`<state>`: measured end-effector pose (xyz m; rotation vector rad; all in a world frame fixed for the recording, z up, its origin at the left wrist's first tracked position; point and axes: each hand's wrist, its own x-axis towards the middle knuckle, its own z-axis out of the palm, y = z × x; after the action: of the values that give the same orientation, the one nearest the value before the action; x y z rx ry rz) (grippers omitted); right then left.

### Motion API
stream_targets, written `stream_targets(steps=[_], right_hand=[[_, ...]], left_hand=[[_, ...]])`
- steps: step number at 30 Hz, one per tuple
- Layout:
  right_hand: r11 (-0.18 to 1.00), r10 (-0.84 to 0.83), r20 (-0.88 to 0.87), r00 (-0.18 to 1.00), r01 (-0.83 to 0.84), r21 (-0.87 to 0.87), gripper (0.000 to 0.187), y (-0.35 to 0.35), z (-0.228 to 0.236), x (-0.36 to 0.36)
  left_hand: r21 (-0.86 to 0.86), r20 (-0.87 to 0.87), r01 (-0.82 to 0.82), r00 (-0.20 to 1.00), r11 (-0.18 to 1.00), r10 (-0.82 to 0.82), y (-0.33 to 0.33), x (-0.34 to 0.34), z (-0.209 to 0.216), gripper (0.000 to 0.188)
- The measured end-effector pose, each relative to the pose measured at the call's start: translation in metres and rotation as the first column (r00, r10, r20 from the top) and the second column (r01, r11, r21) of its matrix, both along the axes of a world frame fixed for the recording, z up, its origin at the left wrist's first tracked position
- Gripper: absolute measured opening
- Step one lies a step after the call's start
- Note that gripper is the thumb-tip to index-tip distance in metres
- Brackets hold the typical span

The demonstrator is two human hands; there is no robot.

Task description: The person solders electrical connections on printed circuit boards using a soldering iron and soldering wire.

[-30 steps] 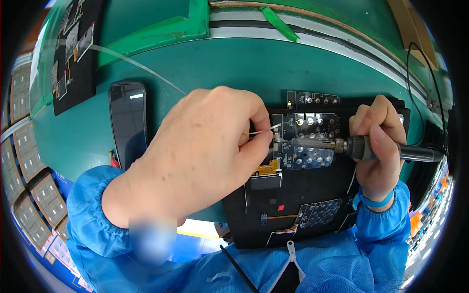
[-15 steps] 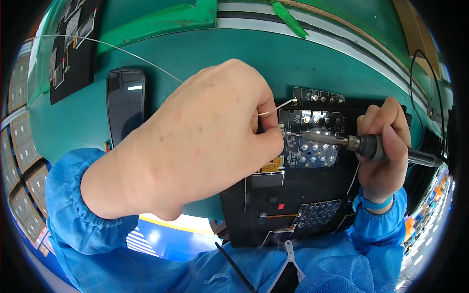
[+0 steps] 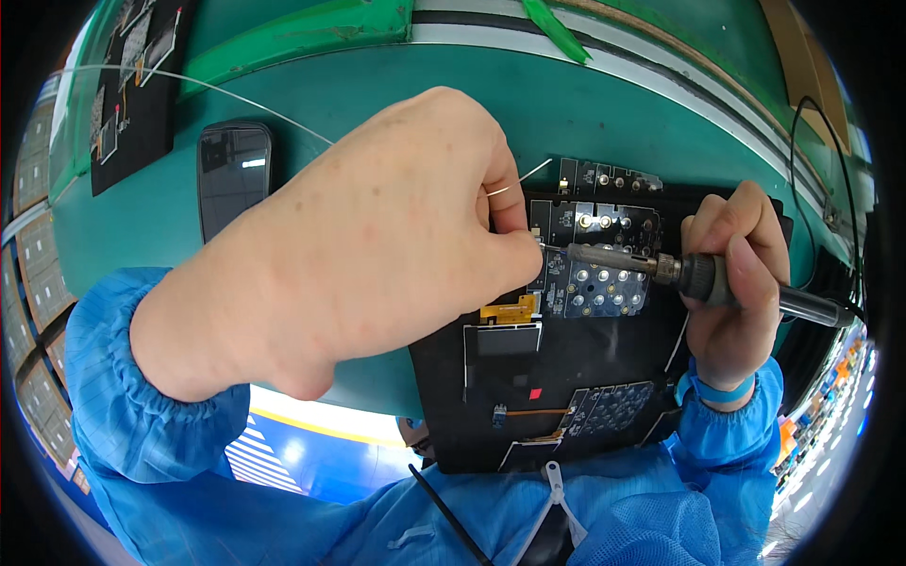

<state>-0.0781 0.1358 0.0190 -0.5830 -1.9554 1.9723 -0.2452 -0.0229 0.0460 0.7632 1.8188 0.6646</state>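
My right hand [image 3: 741, 255] is closed round a soldering iron [image 3: 703, 275], its tip reaching left over a black keypad circuit board [image 3: 604, 283] with rows of round metal contacts. Close to that tip is my left hand [image 3: 396, 226], closed at the board's left edge. A thin solder wire [image 3: 538, 172] pokes out from its fingers; the rest trails behind the hand to the upper left. The left fingertips are partly hidden, so whether they also pinch a part cannot be seen. An orange flex cable with a small screen [image 3: 508, 340] lies below them.
The boards lie on a black tray [image 3: 566, 354]; a second keypad board [image 3: 612, 410] is nearer me and a narrow board strip [image 3: 613, 177] at the far edge. A phone [image 3: 234, 179] and another black tray [image 3: 156, 123] stand left on the green mat. A black cable [image 3: 819, 141] loops at right.
The solder wire's end has lifted off the narrow far board and moved left. The iron's tip stays beside my left fingertips. The whole view has shifted slightly.
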Motion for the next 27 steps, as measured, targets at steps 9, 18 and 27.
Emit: stream_targets(steps=[9,18,27], right_hand=[[0.996,0.070,0.008,0.998,-0.069,-0.061,0.018,0.004,0.003,0.001],[0.995,0.052,0.030,0.998,-0.049,-0.091,0.019,0.002,0.004,0.001],[0.995,0.050,0.045,0.998,-0.046,-0.085,0.020,0.002,0.005,-0.001]], left_hand=[[-0.071,-0.029,0.072,0.997,0.995,-0.075,0.003,-0.005,0.001,0.015],[-0.145,-0.063,0.131,0.988,0.981,-0.141,0.006,-0.007,0.005,0.014],[-0.176,-0.037,0.099,0.994,0.979,-0.107,0.014,-0.007,0.010,0.014]])
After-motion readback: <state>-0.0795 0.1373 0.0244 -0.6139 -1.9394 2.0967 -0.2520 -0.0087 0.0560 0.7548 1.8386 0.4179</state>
